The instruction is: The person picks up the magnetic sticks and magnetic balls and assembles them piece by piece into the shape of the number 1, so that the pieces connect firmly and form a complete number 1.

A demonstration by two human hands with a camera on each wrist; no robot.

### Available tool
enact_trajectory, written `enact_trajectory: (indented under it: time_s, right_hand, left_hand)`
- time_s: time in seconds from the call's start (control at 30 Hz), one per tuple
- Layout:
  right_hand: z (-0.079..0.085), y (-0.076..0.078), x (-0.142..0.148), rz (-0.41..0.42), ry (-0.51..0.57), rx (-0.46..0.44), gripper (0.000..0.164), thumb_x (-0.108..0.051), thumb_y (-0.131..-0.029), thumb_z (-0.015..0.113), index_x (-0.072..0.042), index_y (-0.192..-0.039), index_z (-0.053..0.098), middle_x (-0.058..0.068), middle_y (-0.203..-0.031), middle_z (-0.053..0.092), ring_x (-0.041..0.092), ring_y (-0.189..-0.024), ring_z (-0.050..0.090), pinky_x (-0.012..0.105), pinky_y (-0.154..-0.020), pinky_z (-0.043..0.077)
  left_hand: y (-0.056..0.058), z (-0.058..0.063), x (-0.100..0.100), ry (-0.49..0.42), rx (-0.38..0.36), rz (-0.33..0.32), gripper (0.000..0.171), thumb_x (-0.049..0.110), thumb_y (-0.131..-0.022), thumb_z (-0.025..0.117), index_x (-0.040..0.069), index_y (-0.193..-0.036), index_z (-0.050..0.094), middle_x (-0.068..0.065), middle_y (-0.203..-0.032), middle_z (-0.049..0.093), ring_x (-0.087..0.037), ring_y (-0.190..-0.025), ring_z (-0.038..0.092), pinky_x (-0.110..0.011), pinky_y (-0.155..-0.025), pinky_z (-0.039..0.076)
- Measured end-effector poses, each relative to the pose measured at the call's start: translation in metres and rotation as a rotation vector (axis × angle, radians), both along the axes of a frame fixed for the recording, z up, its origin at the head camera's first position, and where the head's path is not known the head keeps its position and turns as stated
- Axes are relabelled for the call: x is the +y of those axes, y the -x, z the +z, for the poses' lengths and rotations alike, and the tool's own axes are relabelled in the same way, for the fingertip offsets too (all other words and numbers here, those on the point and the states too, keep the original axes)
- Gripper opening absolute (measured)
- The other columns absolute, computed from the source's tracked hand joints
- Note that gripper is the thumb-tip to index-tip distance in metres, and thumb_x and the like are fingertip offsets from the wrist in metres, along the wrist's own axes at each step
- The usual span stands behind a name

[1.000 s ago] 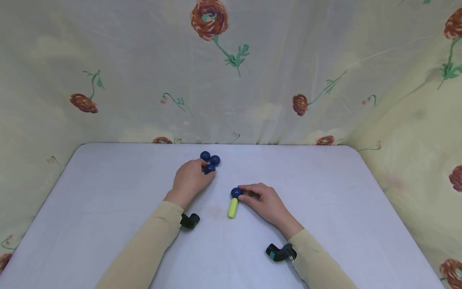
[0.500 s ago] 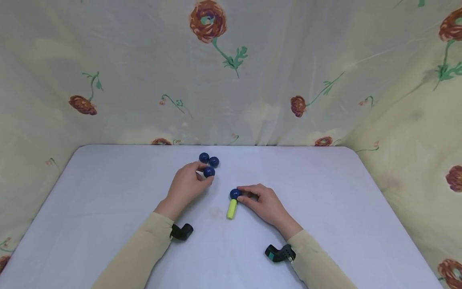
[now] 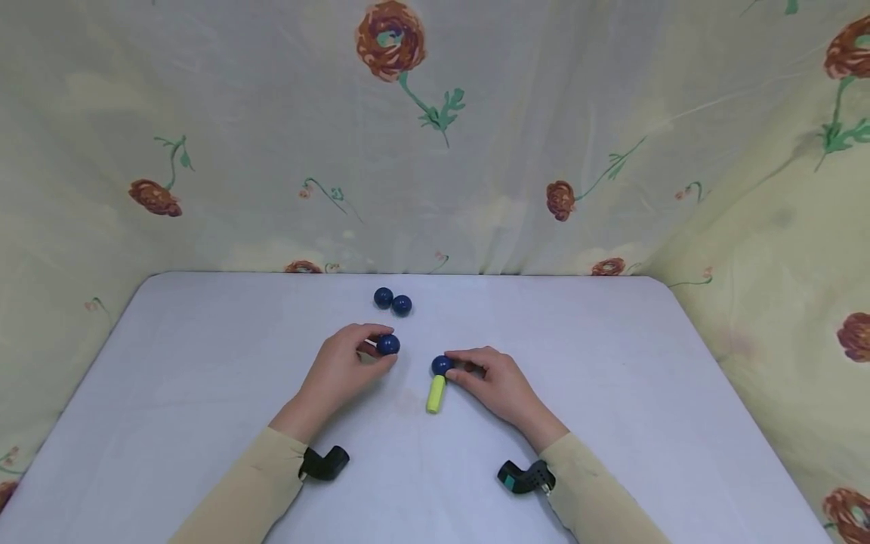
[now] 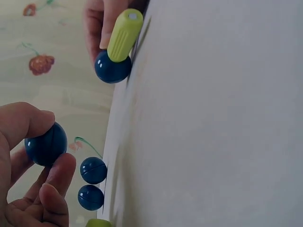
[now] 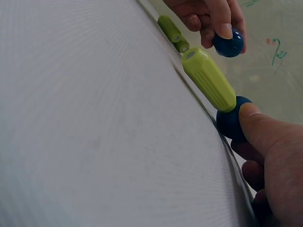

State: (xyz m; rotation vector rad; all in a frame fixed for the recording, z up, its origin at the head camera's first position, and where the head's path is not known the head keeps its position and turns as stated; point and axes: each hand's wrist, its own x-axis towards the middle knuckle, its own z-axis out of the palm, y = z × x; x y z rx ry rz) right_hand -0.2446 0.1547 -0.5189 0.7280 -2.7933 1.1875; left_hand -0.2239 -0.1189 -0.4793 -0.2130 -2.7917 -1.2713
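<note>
So, head view: left hand [image 3: 340,370] pinches a blue ball [image 3: 388,344], right hand [image 3: 499,384] pinches a second ball [image 3: 441,366] touching a lime stick [image 3: 436,394]. Left wrist: blue ball's right at the fingertips [image 4: 65,164]. Right wrist: grip's on the second ball, lime stick jutting out from it.

L hand [image 4: 21,163] pinches blue ball [image 4: 49,145], apart fr. white table [image 4: 213,118]. Two addl. blue balls [image 4: 93,170] lie side by side at table edge, w/ yellow-green part [image 4: 98,223] cut off at btm. of view. R hand [image 4: 102,23] holds 4th blue ball [image 4: 111,70] w/ yellow-green rod [image 4: 125,35] against it.
</note>
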Motion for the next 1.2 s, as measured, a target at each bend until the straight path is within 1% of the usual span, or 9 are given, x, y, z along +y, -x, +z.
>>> enact_trajectory:
  time_s: [0.17,0.33,0.53,0.67,0.8,0.97,1.1,1.2]
  right_hand:
    - [0.000,-0.001,0.000,0.001,0.002,-0.002,0.034,-0.044,-0.092,0.068,-0.029,-0.123,0.070,-0.013,-0.109,0.068,0.008,-0.087,0.056,0.033,-0.073,0.047]
    - [0.000,-0.001,0.001,-0.012,-0.012,0.000,0.035,-0.044,-0.092,0.068,-0.029,-0.124,0.070,-0.012,-0.111,0.068,0.007,-0.090,0.057,0.034,-0.076,0.048]
    - [-0.001,0.000,0.000,-0.011,-0.008,0.015,0.034,-0.043,-0.093,0.069,-0.030,-0.124,0.070,-0.012,-0.112,0.068,0.005,-0.097,0.059,0.034,-0.080,0.049]
    - [-0.001,0.002,0.000,-0.006,-0.012,0.013,0.034,-0.043,-0.093,0.068,-0.029,-0.124,0.070,-0.013,-0.112,0.068,0.005,-0.096,0.059,0.033,-0.080,0.049]
    - [0.000,0.002,-0.001,-0.004,-0.015,0.001,0.035,-0.044,-0.093,0.068,-0.028,-0.124,0.070,-0.012,-0.111,0.068,0.006,-0.093,0.058,0.033,-0.078,0.049]
    - [0.001,0.002,-0.001,-0.008,-0.021,-0.010,0.035,-0.045,-0.093,0.067,-0.029,-0.124,0.070,-0.013,-0.110,0.068,0.007,-0.089,0.057,0.032,-0.075,0.049]
    - [0.000,0.002,-0.001,0.003,-0.015,0.005,0.035,-0.043,-0.093,0.068,-0.028,-0.124,0.070,-0.012,-0.111,0.068,0.006,-0.091,0.057,0.032,-0.075,0.049]
    - [-0.001,0.002,0.000,0.013,-0.009,0.011,0.035,-0.043,-0.093,0.068,-0.028,-0.124,0.070,-0.012,-0.112,0.068,0.005,-0.093,0.058,0.033,-0.076,0.049]
  left_hand:
    - [-0.012,-0.004,-0.001,-0.027,0.007,-0.002,0.039,0.025,-0.083,0.081,0.021,-0.119,0.067,0.007,-0.109,0.063,-0.009,-0.087,0.062,-0.030,-0.075,0.053]
    - [-0.024,-0.007,0.002,-0.090,-0.034,-0.022,0.038,0.023,-0.083,0.082,0.020,-0.117,0.066,0.008,-0.108,0.064,-0.010,-0.088,0.062,-0.032,-0.074,0.051]
    - [-0.035,-0.009,0.006,-0.127,-0.072,0.005,0.037,0.022,-0.081,0.083,0.022,-0.114,0.065,0.009,-0.104,0.065,-0.010,-0.086,0.061,-0.031,-0.072,0.051]
    - [-0.039,-0.011,0.008,-0.155,-0.089,0.000,0.036,0.020,-0.079,0.084,0.021,-0.109,0.064,0.008,-0.100,0.066,-0.012,-0.082,0.061,-0.032,-0.069,0.050]
    - [-0.043,-0.014,0.008,-0.169,-0.090,-0.015,0.034,0.019,-0.079,0.084,0.019,-0.105,0.062,0.008,-0.097,0.067,-0.012,-0.080,0.060,-0.032,-0.068,0.050]
    - [-0.046,-0.018,0.007,-0.152,-0.069,-0.050,0.032,0.020,-0.078,0.084,0.020,-0.101,0.062,0.010,-0.092,0.067,-0.011,-0.076,0.059,-0.030,-0.065,0.048]
    - [-0.048,-0.020,0.008,-0.131,-0.041,-0.073,0.029,0.021,-0.077,0.085,0.022,-0.096,0.063,0.014,-0.088,0.065,-0.008,-0.077,0.060,-0.030,-0.069,0.049]
    - [-0.050,-0.021,0.010,-0.117,-0.046,-0.072,0.028,0.023,-0.077,0.086,0.023,-0.093,0.063,0.015,-0.087,0.064,-0.007,-0.079,0.060,-0.032,-0.074,0.050]
